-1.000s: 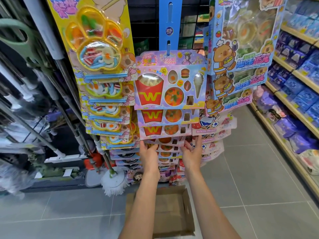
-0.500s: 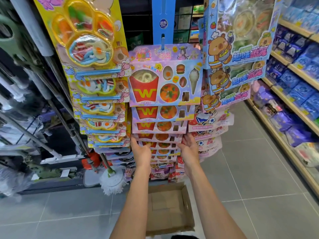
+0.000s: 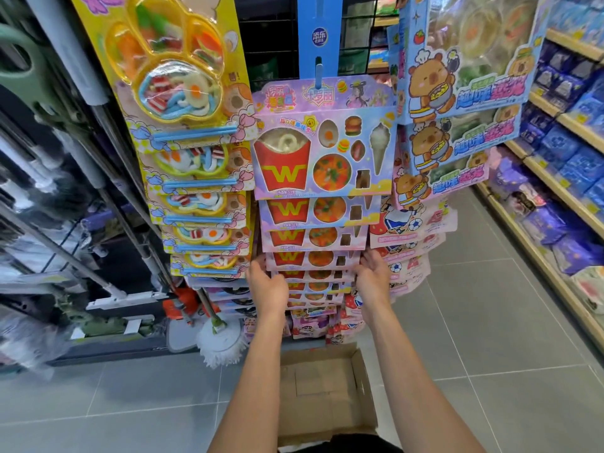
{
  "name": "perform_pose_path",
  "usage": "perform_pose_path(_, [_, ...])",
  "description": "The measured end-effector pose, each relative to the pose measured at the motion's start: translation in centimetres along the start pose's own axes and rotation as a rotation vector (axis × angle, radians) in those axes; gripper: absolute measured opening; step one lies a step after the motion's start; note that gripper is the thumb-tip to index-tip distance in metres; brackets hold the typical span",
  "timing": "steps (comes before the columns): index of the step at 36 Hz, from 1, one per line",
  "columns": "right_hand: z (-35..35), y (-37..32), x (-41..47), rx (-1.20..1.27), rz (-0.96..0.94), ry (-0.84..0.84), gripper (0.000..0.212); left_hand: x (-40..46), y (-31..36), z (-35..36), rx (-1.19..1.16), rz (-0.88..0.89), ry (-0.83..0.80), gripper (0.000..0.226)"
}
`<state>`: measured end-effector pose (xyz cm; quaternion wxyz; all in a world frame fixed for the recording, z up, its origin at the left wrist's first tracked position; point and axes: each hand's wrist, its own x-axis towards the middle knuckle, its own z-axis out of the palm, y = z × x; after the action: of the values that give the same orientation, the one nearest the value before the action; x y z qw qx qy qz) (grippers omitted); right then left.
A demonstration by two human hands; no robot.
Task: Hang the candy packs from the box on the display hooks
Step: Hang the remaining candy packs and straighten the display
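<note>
Below hands – cardboard box point(image 3: 323, 390); mop point(image 3: 222, 338) left.

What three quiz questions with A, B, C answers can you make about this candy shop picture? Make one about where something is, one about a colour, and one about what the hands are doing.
1. Where is the box?
A. On the floor under the hanging packs
B. On a shelf at the right
C. In the person's hands

2. What colour is the fries carton with the W on the front pack?
A. Green
B. Red
C. Black

3. What are the left hand and right hand doing?
A. Hanging loose at the sides
B. Lifting the mop
C. Holding the two side edges of a W pack in the middle column

Answers:
1. A: it sits open on the grey tiles between the forearms.
2. B: the carton is red with a yellow W.
3. C: one hand is on each side of that pack, fingers at its edges.
</note>
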<state>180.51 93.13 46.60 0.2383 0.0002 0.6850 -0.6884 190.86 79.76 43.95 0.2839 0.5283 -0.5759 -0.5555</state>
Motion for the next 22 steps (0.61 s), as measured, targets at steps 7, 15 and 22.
perform_pose_path(7, [0.1, 0.4, -0.2, 0.022, -0.043, 0.019, 0.055, 0.2, 0.0, 0.3, 0.097, -0.06, -0.113, 0.058])
perform_pose_path(15, [-0.1, 0.4, -0.5, 0.036, -0.095, 0.06, 0.044, 0.6, -0.9, 0.4, 0.141, -0.063, -0.135, 0.066])
perform_pose_path(22, [0.0, 1.8, -0.1, 0.051, -0.001, 0.072, 0.045, 0.3, -0.1, -0.3, -0.017, -0.174, -0.229, 0.048])
